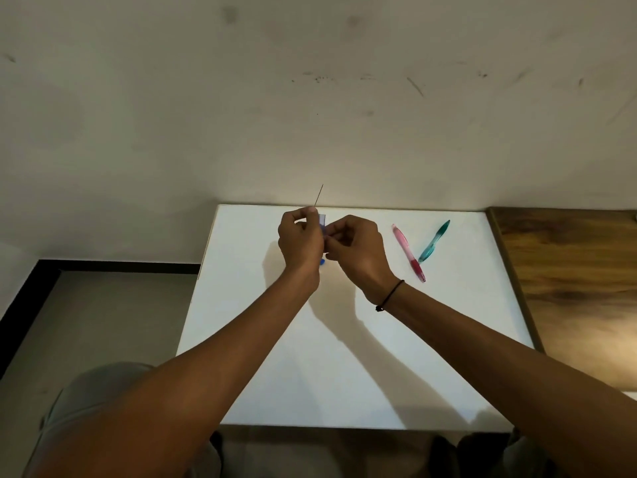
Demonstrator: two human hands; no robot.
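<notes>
Both my hands meet above the far part of the white table [344, 357]. My left hand [300, 239] pinches a thin dark rod [319, 194], like a pencil lead or refill, that sticks up past the fingertips. Between the two hands stands a blue translucent pen barrel [322, 223], mostly hidden. My right hand [355, 246] has its fingers curled round the barrel's lower part. A small blue tip [322, 261] shows below the hands. A pink pen [408, 253] and a teal pen [434, 241] lie on the table to the right.
A brown wooden surface [572, 288] adjoins the table on the right. A pale wall rises right behind the table's far edge. Grey floor [103, 312] with a black skirting lies to the left. My knees are under the near edge.
</notes>
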